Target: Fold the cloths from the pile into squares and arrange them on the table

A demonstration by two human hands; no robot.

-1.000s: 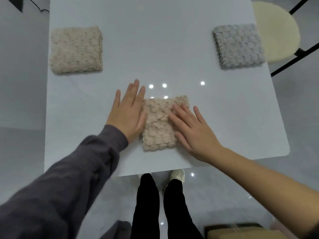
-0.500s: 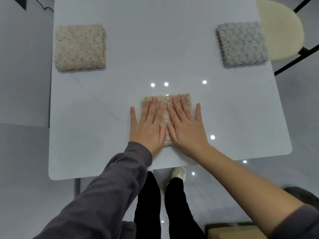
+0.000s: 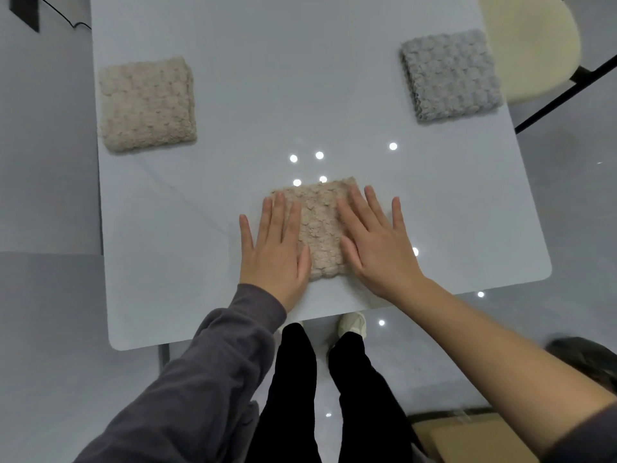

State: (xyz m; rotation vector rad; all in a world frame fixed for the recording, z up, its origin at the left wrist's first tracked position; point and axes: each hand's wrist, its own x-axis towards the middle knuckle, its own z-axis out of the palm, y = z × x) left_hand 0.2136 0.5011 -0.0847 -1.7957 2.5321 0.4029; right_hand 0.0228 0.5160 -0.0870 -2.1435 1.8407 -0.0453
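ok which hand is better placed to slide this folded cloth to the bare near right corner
Right, probably. The right hand lies flat on the right side of the beige cloth, nearest that corner of the table. The left hand presses its left side and would have to reach across.

I find nothing to read here — no lettering, label, brand or number on the folded cloths [image 3: 147,103], the table [image 3: 267,78] or the cardboard box [image 3: 467,439].

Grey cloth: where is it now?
Head view: the grey cloth lies folded at the far right corner of the table, beside the cream stool, opposite the beige cloth at the far left.
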